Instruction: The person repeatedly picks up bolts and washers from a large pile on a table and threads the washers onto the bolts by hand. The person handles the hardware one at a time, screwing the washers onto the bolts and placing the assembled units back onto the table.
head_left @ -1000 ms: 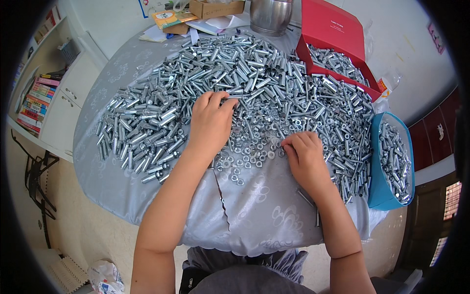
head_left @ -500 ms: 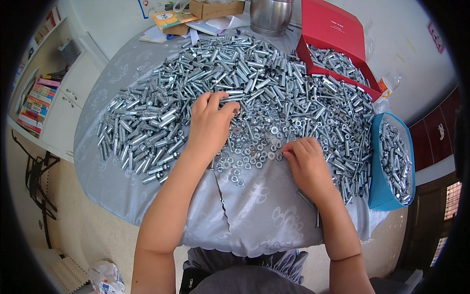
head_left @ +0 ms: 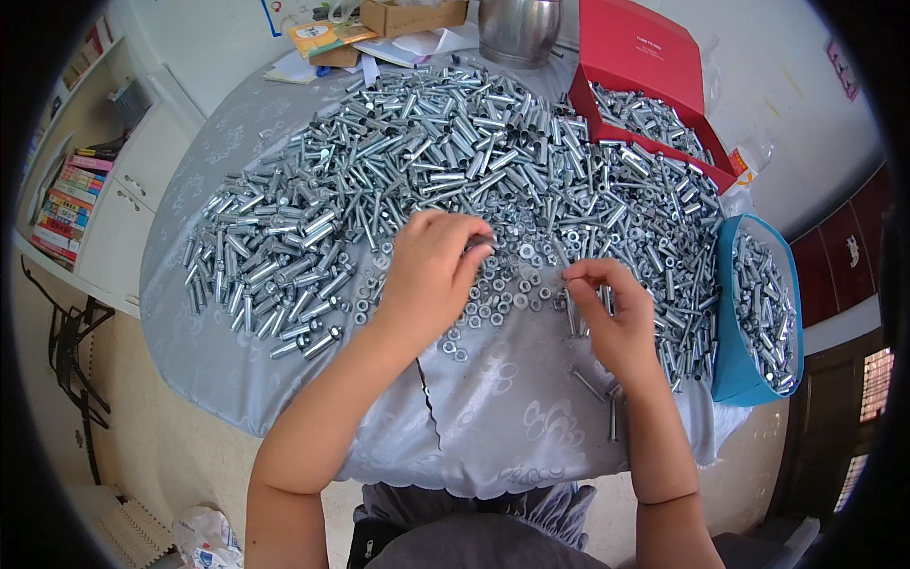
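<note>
A wide heap of shiny metal bolts and sleeves (head_left: 455, 142) covers the table. My left hand (head_left: 427, 275) is over its near middle, thumb and fingers closed around a small dark-looking piece that I cannot make out. To the right, my right hand (head_left: 618, 313) pinches with thumb and forefinger. A slim bolt (head_left: 559, 251) projects upward from those fingertips; its lower end is hidden. Loose nuts and washers (head_left: 485, 310) lie scattered between the two hands. Two long bolts (head_left: 612, 417) rest on the cloth beside my right wrist.
A grey patterned tablecloth (head_left: 502, 417) has a tear (head_left: 428, 403) near the front. At the right stand a blue bin (head_left: 725, 322) and an open red box (head_left: 654, 57), both holding metal parts. A metal pot (head_left: 518, 33) and a cardboard box (head_left: 412, 17) are at the back.
My left hand has moved right and nearer to me, away from the heap. My right hand has turned, showing its thumb and forefinger, with a bolt at their tips.
</note>
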A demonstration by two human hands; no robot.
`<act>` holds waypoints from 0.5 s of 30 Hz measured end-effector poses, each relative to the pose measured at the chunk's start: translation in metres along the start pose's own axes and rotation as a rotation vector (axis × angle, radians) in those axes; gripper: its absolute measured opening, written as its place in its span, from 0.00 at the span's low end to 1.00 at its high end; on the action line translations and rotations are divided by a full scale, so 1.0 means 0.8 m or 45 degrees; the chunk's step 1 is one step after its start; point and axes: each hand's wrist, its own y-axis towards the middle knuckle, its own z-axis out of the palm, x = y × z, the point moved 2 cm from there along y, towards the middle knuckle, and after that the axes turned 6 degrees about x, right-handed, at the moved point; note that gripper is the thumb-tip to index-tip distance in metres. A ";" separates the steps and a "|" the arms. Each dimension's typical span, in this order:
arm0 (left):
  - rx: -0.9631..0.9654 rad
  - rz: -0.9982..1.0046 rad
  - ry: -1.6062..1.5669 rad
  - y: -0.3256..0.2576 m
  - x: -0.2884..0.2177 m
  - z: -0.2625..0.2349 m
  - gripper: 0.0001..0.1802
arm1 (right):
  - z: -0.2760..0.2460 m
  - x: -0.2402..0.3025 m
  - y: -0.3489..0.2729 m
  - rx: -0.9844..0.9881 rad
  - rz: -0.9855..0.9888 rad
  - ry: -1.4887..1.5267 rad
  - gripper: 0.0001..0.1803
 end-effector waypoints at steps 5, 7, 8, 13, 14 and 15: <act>0.051 0.050 -0.155 -0.011 -0.029 0.008 0.13 | -0.004 0.005 -0.004 0.225 0.289 0.865 0.07; 0.096 0.061 -0.187 -0.014 -0.033 0.011 0.14 | -0.003 0.004 -0.004 0.295 0.333 0.959 0.06; 0.109 0.056 -0.199 -0.015 -0.033 0.013 0.14 | -0.002 0.003 -0.004 0.331 0.355 1.005 0.06; 0.156 0.059 -0.224 -0.015 -0.033 0.014 0.14 | -0.002 0.001 -0.005 0.400 0.385 1.060 0.06; 0.166 0.079 -0.218 -0.015 -0.034 0.015 0.14 | -0.002 0.001 -0.006 0.400 0.394 1.065 0.06; 0.176 0.099 -0.212 -0.014 -0.035 0.015 0.14 | -0.002 0.001 -0.006 0.391 0.397 1.061 0.06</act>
